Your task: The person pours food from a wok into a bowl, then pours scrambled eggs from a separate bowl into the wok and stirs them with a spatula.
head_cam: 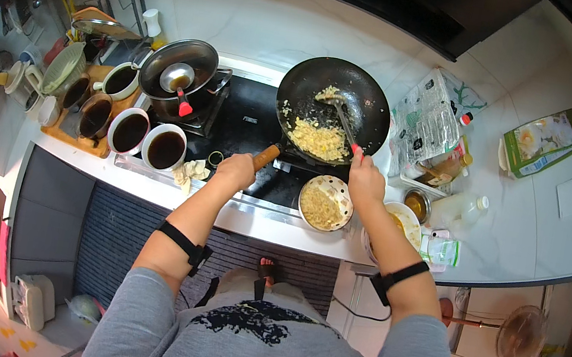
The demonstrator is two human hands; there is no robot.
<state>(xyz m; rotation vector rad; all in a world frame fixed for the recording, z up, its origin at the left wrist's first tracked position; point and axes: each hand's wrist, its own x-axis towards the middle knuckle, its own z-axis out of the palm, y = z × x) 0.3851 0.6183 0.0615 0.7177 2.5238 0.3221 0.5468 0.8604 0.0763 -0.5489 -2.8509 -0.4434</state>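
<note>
My left hand (pixel 237 170) grips the wooden handle (pixel 266 159) of a black wok (pixel 375 100), which sits over the right side of the hob. In my right hand (pixel 367 181) is a metal spatula (pixel 345 123) with a red part on its handle. Its head lies inside the wok with a little food on it. Yellowish-white food, perhaps egg fried rice (pixel 319 140), is gathered at the wok's near side, and loose grains cling to the wall. Just below the wok stands a dotted bowl (pixel 348 202) holding pale, rice-like food.
To the left, a steel pan (pixel 209 61) holds a red-handled ladle (pixel 181 84). Bowls of dark liquid (pixel 164 150) crowd the counter beside a wooden board (pixel 54 124). A crumpled cloth (pixel 190 174) lies near my left hand. Bottles (pixel 459 210) and a white bowl (pixel 411 217) flank my right arm.
</note>
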